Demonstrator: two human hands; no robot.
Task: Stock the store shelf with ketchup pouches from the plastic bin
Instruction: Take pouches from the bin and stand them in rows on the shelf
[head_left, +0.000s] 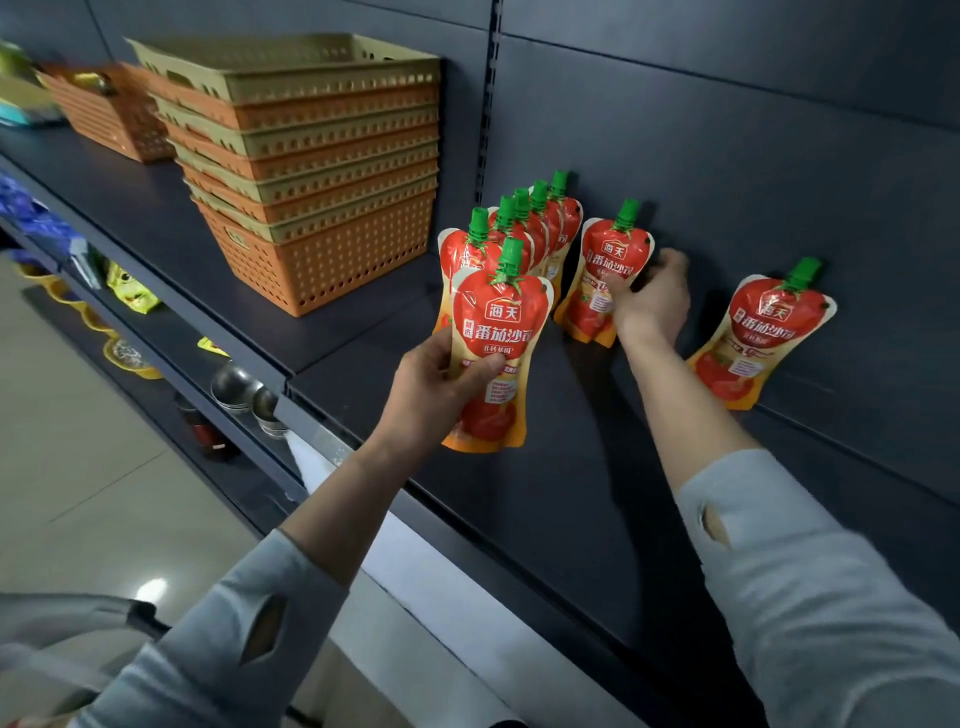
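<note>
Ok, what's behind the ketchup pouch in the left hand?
Behind the front pouch held by the left hand stands a row of more ketchup pouches. Mostly their green caps show; their lower bodies are covered.

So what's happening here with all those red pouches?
A person is stocking a shelf with ketchup pouches. The left hand holds one pouch out in front of a row of pouches already standing along the back. The right hand is setting another pouch upright against the back panel. A further pouch leans there on the right. A stack of baskets sits to the left.
</note>
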